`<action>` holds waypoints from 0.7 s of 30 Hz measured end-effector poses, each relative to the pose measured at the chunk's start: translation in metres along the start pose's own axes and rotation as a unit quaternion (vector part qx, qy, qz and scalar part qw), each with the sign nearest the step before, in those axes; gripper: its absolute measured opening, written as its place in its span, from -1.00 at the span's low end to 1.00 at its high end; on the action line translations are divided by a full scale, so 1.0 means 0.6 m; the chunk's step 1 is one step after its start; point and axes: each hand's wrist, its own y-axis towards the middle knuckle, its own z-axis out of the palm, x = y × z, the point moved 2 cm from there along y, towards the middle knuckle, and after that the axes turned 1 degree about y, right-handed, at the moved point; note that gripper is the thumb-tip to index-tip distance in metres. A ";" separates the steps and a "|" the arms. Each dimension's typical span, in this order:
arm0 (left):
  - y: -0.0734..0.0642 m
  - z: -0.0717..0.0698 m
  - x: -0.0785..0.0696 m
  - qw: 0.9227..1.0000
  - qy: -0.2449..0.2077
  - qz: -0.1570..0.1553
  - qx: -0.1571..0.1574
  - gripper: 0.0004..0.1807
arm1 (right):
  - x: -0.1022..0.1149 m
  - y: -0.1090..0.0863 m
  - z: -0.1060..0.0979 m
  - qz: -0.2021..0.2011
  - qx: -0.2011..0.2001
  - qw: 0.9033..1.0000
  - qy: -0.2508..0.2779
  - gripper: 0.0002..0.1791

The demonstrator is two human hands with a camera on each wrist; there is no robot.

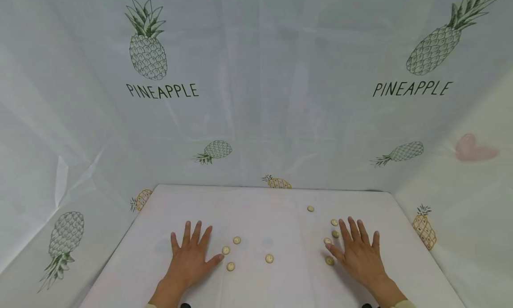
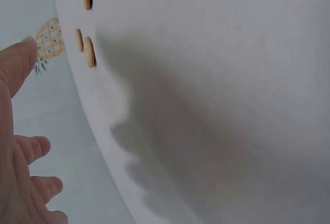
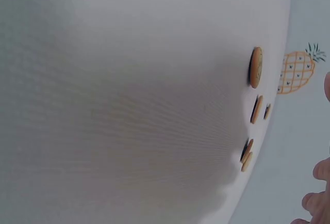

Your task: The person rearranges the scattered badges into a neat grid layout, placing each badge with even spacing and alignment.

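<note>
My left hand (image 1: 191,261) is spread over the left part of the white table, fingers straight and holding nothing. Close to its thumb lie small round tan discs: an upper disc (image 1: 237,240), a middle disc (image 1: 226,250) and a lower disc (image 1: 230,266). Another disc (image 1: 269,258) sits alone near the middle. On the right, my right hand (image 1: 360,258) is also spread with nothing in it. Several discs are beside its thumb and index finger, among them a darker disc (image 1: 335,233) and a disc (image 3: 256,67) showing faint marks in the right wrist view.
One disc (image 1: 310,208) lies farther back on the white table (image 1: 264,219). A pineapple-print sheet (image 1: 280,121) rises behind the table's far edge and along both sides. Shadows of the hands fall on the tabletop in both wrist views.
</note>
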 end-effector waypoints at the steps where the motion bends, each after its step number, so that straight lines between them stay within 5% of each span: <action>1: -0.001 0.000 -0.002 1.000 0.000 0.003 -0.003 -0.05 | 0.000 0.000 0.000 -0.004 -0.004 1.000 -0.001 0.00; 12: -0.019 0.014 -0.041 0.997 -0.029 0.050 -0.047 -0.48 | 0.005 0.007 0.010 -0.084 -0.076 0.993 0.015 -0.19; 17: -0.025 0.027 -0.057 0.997 -0.051 0.055 -0.019 -0.64 | 0.008 0.014 0.020 -0.129 -0.119 0.985 0.011 -0.22; 21: -0.029 0.036 -0.066 0.996 -0.070 0.060 0.010 -0.71 | 0.014 0.023 0.027 -0.137 -0.113 0.984 0.001 -0.25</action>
